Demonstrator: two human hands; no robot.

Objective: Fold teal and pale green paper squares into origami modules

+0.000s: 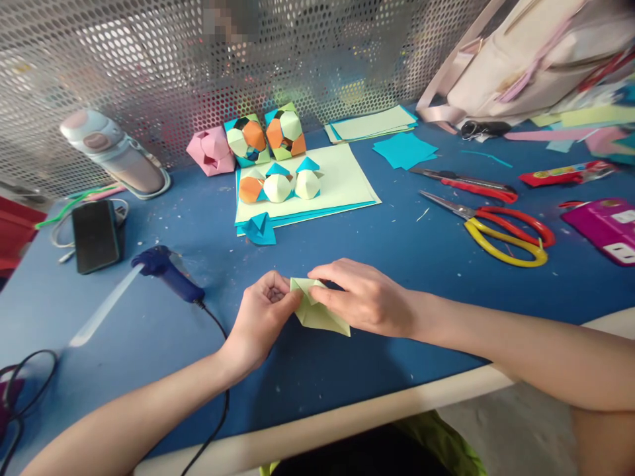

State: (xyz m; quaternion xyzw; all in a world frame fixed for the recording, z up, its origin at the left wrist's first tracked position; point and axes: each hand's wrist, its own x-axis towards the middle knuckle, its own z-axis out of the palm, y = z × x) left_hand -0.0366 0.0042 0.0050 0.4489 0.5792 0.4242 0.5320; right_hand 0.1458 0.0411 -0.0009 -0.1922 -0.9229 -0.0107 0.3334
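Between my two hands, just above the blue table, is a pale green folded piece of paper (322, 318) with creases across it. My left hand (262, 311) pinches its left edge between thumb and fingers. From the right, my right hand (364, 297) grips the upper fold with thumb and index finger. Beyond them lies a small blue folded paper piece (260, 229) at the corner of a stack of pale green and blue sheets (342, 175). Several half-round folded paper units (278, 188) in orange, green and blue rest on that stack.
Paper balls (245, 140) stand by the perforated metal screen (149, 73). Left are a glue gun (171, 274) with its cord, a phone (96, 236) and a bottle (112, 152). Scissors (506, 231), a box cutter (471, 184), blue paper squares (404, 151) and a bag (516, 63) are right.
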